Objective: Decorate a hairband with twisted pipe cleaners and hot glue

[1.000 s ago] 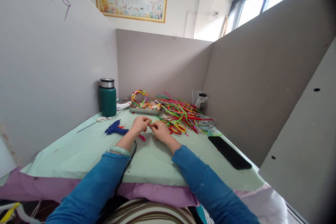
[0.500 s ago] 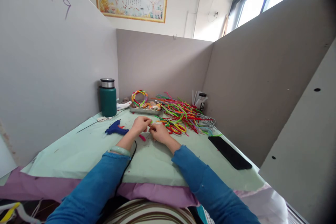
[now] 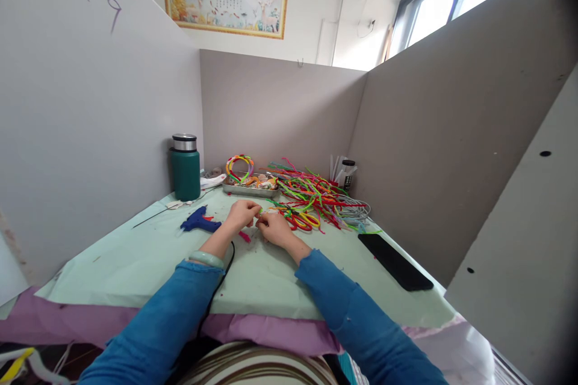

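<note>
My left hand (image 3: 241, 215) and my right hand (image 3: 274, 228) meet at the middle of the table, both with fingers pinched round a small piece between them, seemingly a thin green pipe cleaner (image 3: 261, 210), too small to name surely. A pink scrap (image 3: 245, 237) lies just under my left hand. A blue glue gun (image 3: 198, 222) rests to the left, its black cord (image 3: 224, 274) running toward me. A heap of coloured pipe cleaners (image 3: 311, 198) lies right behind my right hand.
A green flask (image 3: 185, 168) stands at the back left. A metal tray (image 3: 249, 185) with coloured rings sits at the back. A black phone (image 3: 395, 261) lies at the right. Grey partition walls close in three sides.
My right hand has drawn slightly left and closer to my left hand. Otherwise nothing has moved.
</note>
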A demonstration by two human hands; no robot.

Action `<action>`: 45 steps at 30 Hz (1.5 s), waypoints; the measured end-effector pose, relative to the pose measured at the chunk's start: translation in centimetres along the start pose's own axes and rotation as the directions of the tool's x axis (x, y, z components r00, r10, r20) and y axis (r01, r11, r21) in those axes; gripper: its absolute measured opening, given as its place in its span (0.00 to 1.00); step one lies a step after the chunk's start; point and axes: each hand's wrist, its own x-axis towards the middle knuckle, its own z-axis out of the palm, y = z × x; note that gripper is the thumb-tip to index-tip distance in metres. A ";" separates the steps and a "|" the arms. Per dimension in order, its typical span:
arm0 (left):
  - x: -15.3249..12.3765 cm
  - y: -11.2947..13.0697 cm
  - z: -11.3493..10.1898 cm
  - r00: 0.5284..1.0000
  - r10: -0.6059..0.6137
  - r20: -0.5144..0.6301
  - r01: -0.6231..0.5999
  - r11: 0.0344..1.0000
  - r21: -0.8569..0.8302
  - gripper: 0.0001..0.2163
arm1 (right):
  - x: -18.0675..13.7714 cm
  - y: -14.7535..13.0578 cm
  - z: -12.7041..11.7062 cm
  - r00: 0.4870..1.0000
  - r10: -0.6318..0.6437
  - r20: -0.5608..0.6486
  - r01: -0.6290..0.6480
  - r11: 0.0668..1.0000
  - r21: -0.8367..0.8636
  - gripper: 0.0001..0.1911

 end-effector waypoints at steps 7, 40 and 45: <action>-0.5 0.7 -0.3 0.999 -0.017 -0.032 0.017 1.000 -0.020 0.10 | 0.2 0.5 0.0 0.992 0.124 -0.035 -0.122 0.991 0.049 0.14; -0.5 0.7 -0.2 0.998 -0.044 -0.049 0.043 0.999 -0.013 0.09 | 0.1 -0.3 -1.3 0.949 0.309 0.058 -0.284 0.921 -0.268 0.09; -0.5 0.6 -0.1 0.998 -0.043 -0.052 0.040 0.998 -0.043 0.08 | 0.1 -0.1 -1.2 0.942 0.325 0.088 -0.291 0.917 -0.272 0.08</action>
